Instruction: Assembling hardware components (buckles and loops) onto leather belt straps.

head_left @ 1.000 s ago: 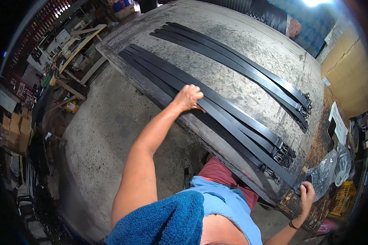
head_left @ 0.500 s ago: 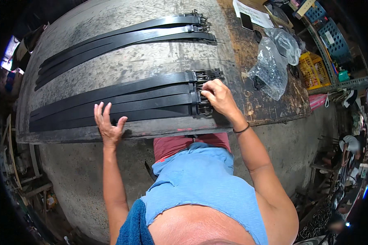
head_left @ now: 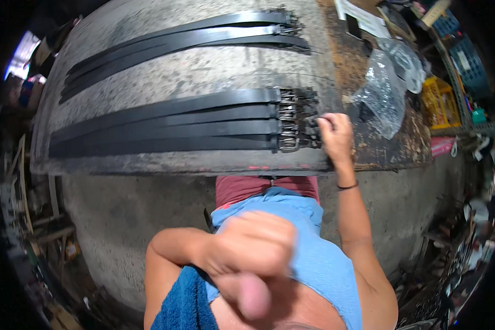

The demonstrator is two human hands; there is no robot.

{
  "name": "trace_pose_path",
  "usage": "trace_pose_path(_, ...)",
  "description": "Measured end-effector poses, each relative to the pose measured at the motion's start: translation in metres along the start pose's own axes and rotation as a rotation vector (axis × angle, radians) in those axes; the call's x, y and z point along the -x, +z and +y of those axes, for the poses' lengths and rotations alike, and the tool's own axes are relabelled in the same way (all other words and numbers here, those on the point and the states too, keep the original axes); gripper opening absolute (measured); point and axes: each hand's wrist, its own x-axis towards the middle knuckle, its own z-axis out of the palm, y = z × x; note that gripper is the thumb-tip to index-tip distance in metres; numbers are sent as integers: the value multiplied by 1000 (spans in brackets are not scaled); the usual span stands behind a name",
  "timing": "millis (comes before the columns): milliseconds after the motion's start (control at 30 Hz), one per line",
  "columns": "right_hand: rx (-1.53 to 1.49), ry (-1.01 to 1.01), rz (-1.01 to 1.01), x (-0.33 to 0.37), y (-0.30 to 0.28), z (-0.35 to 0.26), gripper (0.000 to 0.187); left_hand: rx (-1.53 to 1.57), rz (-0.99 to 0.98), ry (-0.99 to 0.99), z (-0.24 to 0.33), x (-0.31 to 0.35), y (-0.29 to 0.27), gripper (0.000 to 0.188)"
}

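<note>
Several black belts [head_left: 176, 130] lie side by side along the near part of the table, their metal buckles [head_left: 287, 121] bunched at the right end. At the dark tips just beyond those buckles is my right hand [head_left: 338, 136], fingers curled in. Whatever it pinches there, if anything, is too small to make out. My left hand [head_left: 253, 245] is raised in front of my chest, away from the belts, and blurred. Its fingers look bent, with the thumb apart; the palm is hidden.
Farther back on the table [head_left: 198, 71] lies a second group of black belts [head_left: 187, 48]. Crumpled clear plastic bags [head_left: 382, 96] rest on the worn wooden right side, near a phone [head_left: 353, 26] and a paper sheet [head_left: 371, 21]. A yellow crate [head_left: 440, 104] stands beyond the right edge.
My left hand has left the table edge beside the belts and come up before my chest. My right hand has shifted right, from the buckles to the dark tips beyond them.
</note>
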Motion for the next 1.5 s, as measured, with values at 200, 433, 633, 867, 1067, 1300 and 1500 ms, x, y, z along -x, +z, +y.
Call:
trace_pose_path(200, 118, 223, 185, 33, -38, 81, 14, 413, 19, -22, -16, -21, 54, 68)
trace_pose_path(433, 145, 358, 294, 15, -35, 123, 16, 491, -225, -297, -28, -45, 48, 66)
trace_pose_path(633, 382, 223, 275, -12, -30, 118, 38, 376, -332, -463, -36, -64, 51, 30)
trace_pose_path(867, 541, 244, 256, -16, -27, 111, 24, -906, -330, -249, -104, -91, -28, 26)
trace_pose_path(1067, 442, 238, 286, -15, -28, 122, 10, -1391, -144, -597, -199, -114, -166, 39)
trace_pose_path(1300, 457, 339, 146, -22, -32, 103, 21, -1896, -93, -507, -285, -137, -238, 56)
trace_pose_path(1500, 322, 319, 228, -21, -26, 115, 19, -1917, -87, -392, -303, -144, -245, 53)
